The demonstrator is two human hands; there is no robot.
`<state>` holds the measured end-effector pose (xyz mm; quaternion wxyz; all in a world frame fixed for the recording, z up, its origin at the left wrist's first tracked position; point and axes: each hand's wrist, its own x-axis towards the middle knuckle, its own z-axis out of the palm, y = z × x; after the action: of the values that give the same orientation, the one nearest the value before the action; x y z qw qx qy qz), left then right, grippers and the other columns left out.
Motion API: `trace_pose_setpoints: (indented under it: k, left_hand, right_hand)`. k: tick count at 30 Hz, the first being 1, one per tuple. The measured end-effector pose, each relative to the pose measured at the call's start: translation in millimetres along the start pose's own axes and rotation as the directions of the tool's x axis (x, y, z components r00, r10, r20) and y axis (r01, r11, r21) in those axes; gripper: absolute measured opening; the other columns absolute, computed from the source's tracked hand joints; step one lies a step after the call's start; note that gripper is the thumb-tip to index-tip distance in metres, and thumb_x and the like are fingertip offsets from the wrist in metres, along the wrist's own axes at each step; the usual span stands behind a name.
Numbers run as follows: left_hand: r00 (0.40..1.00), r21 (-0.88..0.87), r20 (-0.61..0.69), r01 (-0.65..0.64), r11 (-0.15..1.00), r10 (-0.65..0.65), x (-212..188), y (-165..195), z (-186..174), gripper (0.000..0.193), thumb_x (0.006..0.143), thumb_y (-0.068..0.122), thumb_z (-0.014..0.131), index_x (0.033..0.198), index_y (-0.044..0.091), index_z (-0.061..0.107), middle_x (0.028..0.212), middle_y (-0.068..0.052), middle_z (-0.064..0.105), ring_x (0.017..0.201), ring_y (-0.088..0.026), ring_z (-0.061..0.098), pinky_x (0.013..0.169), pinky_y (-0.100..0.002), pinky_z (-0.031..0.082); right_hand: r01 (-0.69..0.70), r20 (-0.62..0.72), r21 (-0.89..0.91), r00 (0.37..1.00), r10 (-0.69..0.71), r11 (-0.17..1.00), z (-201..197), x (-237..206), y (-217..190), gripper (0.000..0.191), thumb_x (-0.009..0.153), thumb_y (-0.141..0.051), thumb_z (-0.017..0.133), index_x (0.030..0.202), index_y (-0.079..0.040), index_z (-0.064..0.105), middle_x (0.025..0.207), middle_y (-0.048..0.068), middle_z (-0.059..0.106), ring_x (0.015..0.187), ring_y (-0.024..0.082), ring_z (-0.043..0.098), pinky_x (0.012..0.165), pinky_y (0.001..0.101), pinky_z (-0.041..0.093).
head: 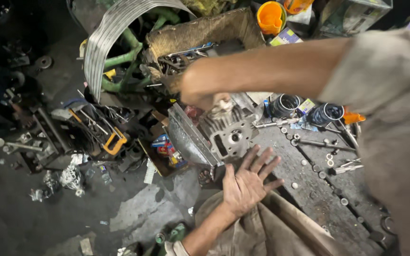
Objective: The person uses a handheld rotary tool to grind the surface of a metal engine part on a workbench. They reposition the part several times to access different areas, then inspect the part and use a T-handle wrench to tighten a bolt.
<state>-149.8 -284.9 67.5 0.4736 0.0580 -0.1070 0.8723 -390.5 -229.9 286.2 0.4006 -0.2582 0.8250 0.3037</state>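
Grey cast metal: a finned engine cylinder head (227, 130) sits at the edge of a grimy work surface (319, 189), held between two bare hands.

The right hand (200, 90) is closed over the top of the part; what it grips is hidden under the fingers. The left hand (248, 182) lies open and flat, fingers spread, on the surface just below the part, touching no tool. A bent metal plate (191, 137) leans against the part's left side. A steady job here seems to call for the flat hand to brace near the casting so it cannot rock. A woven basket (200, 35) behind holds spanners and loose tools; an orange cup (270, 18) shows no clear contents; two dark cylinder sleeves (304, 109) stand hollow on the surface among scattered washers.
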Motion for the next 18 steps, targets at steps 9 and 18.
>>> trace_pose_setpoints:
  k: [9, 18]
  left_hand:
    - [0.879, 0.605, 0.093, 0.324, 0.728, -0.468, -27.7, 36.5, -7.6, 0.078, 0.108, 0.068, 0.027, 0.154, 0.008, 0.046, 0.139, -0.017, 0.059, 0.129, -0.028, 0.058, 0.113, -0.045, 0.046]
    - [0.927, 0.672, -0.165, 0.356, 0.649, -0.338, -55.9, 69.1, -17.1, 0.060, 0.113, 0.052, 0.038, 0.143, 0.002, 0.052, 0.133, -0.017, 0.064, 0.121, -0.024, 0.063, 0.106, -0.039, 0.049]
  right_hand:
    - [0.126, -0.012, 0.260, 0.992, -0.128, 0.957, -11.2, 70.8, 22.5, 0.023, 0.084, -0.009, 0.068, 0.106, -0.009, 0.076, 0.104, 0.012, 0.076, 0.097, 0.029, 0.073, 0.084, 0.0466, 0.058]
    - [0.739, -0.907, 0.355, 0.420, 0.022, 0.572, 80.1, 24.0, 44.9, 0.024, 0.096, -0.009, 0.066, 0.118, 0.001, 0.067, 0.117, 0.013, 0.073, 0.106, 0.026, 0.071, 0.092, 0.0438, 0.057]
